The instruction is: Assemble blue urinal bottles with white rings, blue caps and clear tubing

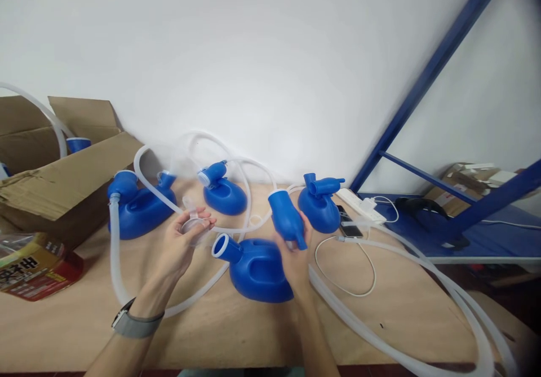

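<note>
My left hand is closed on a small clear plastic funnel piece held above the wooden table. My right hand grips a blue plastic funnel connector, tilted with its narrow end down to the right. Between and just below my hands lies a blue plastic bottle with a white-rimmed neck that points left towards my left hand. A translucent hose runs under my left hand.
Three more blue bottles lie behind, with hoses attached. An open cardboard box stands at left, a red packet before it. A power strip, a phone, a white cable and long hoses lie at right, by a blue metal frame.
</note>
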The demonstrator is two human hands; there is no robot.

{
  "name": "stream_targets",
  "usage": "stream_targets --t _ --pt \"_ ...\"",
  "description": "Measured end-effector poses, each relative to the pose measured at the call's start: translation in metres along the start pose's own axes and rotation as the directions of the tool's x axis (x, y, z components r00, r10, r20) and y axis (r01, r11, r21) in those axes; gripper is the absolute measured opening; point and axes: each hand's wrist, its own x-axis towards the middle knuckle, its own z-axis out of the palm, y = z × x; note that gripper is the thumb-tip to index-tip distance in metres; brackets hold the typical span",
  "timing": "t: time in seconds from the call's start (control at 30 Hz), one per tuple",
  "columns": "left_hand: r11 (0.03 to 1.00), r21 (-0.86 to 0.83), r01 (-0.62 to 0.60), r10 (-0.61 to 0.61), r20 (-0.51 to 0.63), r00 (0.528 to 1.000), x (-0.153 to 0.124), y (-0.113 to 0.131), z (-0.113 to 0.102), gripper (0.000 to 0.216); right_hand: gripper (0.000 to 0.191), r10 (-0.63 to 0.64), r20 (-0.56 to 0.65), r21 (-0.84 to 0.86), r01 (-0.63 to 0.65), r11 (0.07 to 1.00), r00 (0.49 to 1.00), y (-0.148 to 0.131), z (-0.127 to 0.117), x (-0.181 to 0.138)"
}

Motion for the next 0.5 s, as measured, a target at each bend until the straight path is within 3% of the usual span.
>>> stream_targets --t 0.07,0.13,0.23,0.3,0.37,0.43,0.5 --pt "0.998 -0.049 -0.045 0.048 0.061 0.997 -0.003 0.002 0.011 0.048 0.088 0.011 0.02 0.178 -0.015 0.984 1.0 -0.007 -0.001 0.001" --pt "0.99 -0.072 -0.118 0.125 0.099 0.987 -0.009 0.003 0.02 0.043 0.091 0.059 0.114 0.313 -0.092 0.945 0.992 -0.007 -0.005 -0.004" --pt "0.969 0.002 -0.246 0.242 0.16 0.957 -0.023 0.0 0.028 0.038 0.092 0.18 0.252 0.366 -0.266 0.892 0.951 -0.001 -0.014 -0.026" --pt "0.921 0.123 -0.369 0.322 0.293 0.9 -0.034 -0.003 0.032 0.035 0.087 0.273 0.308 0.359 -0.377 0.854 0.912 0.002 -0.018 -0.047" --pt "0.839 0.18 -0.514 0.394 0.451 0.801 -0.044 -0.005 0.034 0.036 0.078 0.357 0.369 0.394 -0.493 0.776 0.858 -0.001 -0.018 -0.065" --pt "0.784 0.135 -0.606 0.452 0.545 0.706 -0.051 -0.007 0.036 0.041 0.076 0.413 0.44 0.436 -0.591 0.679 0.798 -0.008 -0.016 -0.075" --pt "0.783 0.077 -0.617 0.469 0.579 0.667 -0.056 -0.009 0.039 0.045 0.073 0.436 0.496 0.442 -0.651 0.617 0.751 -0.018 -0.014 -0.079"
